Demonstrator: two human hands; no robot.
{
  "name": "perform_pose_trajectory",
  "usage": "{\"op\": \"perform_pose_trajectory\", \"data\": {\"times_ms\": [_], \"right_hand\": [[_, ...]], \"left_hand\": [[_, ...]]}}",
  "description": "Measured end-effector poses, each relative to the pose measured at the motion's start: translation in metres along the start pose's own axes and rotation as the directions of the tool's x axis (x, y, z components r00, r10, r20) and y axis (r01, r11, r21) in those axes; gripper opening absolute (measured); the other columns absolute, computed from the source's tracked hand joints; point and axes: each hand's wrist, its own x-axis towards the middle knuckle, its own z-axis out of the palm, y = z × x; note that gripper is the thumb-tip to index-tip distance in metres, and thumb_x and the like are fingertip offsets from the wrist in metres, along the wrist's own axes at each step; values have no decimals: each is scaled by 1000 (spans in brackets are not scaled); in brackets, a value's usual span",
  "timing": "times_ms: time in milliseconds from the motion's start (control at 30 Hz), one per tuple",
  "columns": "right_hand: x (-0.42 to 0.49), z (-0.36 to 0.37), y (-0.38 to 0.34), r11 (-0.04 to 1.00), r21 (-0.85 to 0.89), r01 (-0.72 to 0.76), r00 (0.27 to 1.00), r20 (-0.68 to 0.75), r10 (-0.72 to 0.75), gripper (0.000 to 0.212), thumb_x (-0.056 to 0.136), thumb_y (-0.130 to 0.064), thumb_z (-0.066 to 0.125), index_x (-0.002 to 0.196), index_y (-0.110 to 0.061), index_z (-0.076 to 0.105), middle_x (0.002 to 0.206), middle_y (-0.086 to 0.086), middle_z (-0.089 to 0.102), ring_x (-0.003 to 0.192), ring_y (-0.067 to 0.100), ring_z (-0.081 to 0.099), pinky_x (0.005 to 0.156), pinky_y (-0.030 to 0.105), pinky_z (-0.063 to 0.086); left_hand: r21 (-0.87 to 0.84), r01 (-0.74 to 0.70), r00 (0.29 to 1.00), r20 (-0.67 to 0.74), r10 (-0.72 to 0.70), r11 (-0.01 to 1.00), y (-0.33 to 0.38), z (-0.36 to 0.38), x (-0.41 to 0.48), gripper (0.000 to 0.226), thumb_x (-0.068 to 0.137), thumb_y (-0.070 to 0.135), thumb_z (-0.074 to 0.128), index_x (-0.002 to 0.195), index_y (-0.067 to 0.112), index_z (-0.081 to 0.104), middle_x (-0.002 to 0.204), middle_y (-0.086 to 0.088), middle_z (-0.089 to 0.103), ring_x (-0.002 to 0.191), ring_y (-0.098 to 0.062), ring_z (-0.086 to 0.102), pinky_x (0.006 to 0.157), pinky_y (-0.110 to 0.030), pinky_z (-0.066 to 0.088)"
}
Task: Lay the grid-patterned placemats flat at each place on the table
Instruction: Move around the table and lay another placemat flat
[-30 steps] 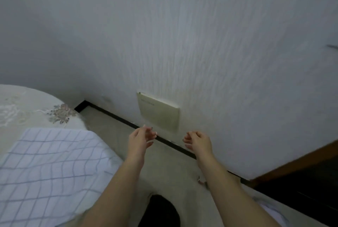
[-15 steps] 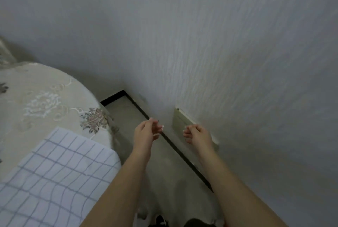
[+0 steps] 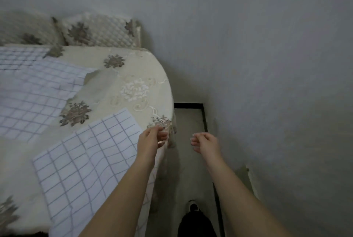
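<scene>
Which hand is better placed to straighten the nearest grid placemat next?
Left. The left hand is at the edge of the table, beside a corner of the near placemat, its forearm over the mat. The right hand hangs over the floor, farther away.

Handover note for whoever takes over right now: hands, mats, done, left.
Left hand: empty, fingers loosely curled, at the table edge.
Right hand: empty, loosely curled, over the floor.
Near placemat: laid, one side hanging over the edge.
Second placemat: further left, laid but creased.
Third placemat: behind it, partly in view.
Left: likely smooth the second, pull the near one in; other places not in view.
</scene>
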Motion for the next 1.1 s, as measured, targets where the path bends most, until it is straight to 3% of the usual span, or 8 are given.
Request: {"op": "perform_pose_trajectory", "data": {"times_ms": [100, 233, 433, 600, 833, 967, 1100], "right_hand": [[31, 23, -25, 997, -72, 33, 989, 144, -23, 19, 94, -9, 51, 79, -11, 62, 73, 5, 65, 67, 17, 62, 63, 27, 49], [49, 59, -52, 984, -135, 115, 945, 319, -66, 23, 95, -8, 49, 76, -11, 60, 72, 7, 62, 64, 16, 58, 58, 25, 46], [47, 109, -49, 954, -251, 162, 821, 571, 11, 19, 94, -10, 50, 81, -11, 63, 78, 8, 66, 72, 19, 63, 67, 34, 52], [29, 146, -36, 934, -309, 177, 695, 712, 104, 17, 95, -11, 50, 85, -9, 64, 80, 8, 65, 74, 20, 63, 71, 33, 53], [12, 181, -16, 907, -359, 223, 602, 782, 161, 18, 95, -13, 50, 89, -7, 66, 82, 9, 67, 76, 21, 65, 68, 31, 53], [18, 193, -15, 895, -375, 242, 610, 776, 160, 18, 95, -14, 51, 87, -9, 66, 83, 9, 67, 78, 21, 66, 69, 33, 53], [37, 208, -28, 872, -389, 297, 647, 754, 116, 14, 94, -14, 53, 88, -9, 66, 92, 11, 67, 83, 21, 65, 75, 35, 55]], "left_hand": [[-45, -41, 990, -136, 35, 998, 11, -7, 11, 31, 99, 23, 43, 91, 6, 67, 87, -16, 70, 82, -27, 66, 79, -42, 53], [-118, -77, 940, -340, 32, 990, 19, -21, 13, 32, 100, 25, 43, 93, 8, 68, 90, -14, 72, 87, -25, 67, 81, -40, 54], [-236, -163, 808, -589, -7, 958, 11, -57, -12, 30, 99, 25, 44, 92, 8, 68, 88, -12, 72, 85, -22, 67, 80, -38, 53], [-318, -225, 665, -741, -93, 921, -8, -90, -41, 31, 99, 26, 44, 93, 7, 68, 88, -12, 71, 84, -22, 67, 78, -36, 54], [-366, -286, 552, -818, -160, 885, -26, -121, -58, 29, 100, 25, 45, 91, 7, 67, 84, -10, 70, 82, -21, 66, 76, -34, 52], [-363, -293, 520, -837, -172, 884, -25, -136, -52, 26, 98, 23, 47, 88, 9, 66, 85, -10, 69, 82, -21, 66, 76, -34, 52], [-284, -263, 428, -891, -152, 922, -20, -173, -50, 16, 93, 21, 55, 92, 11, 67, 92, -7, 69, 92, -21, 64, 85, -37, 50]]}}
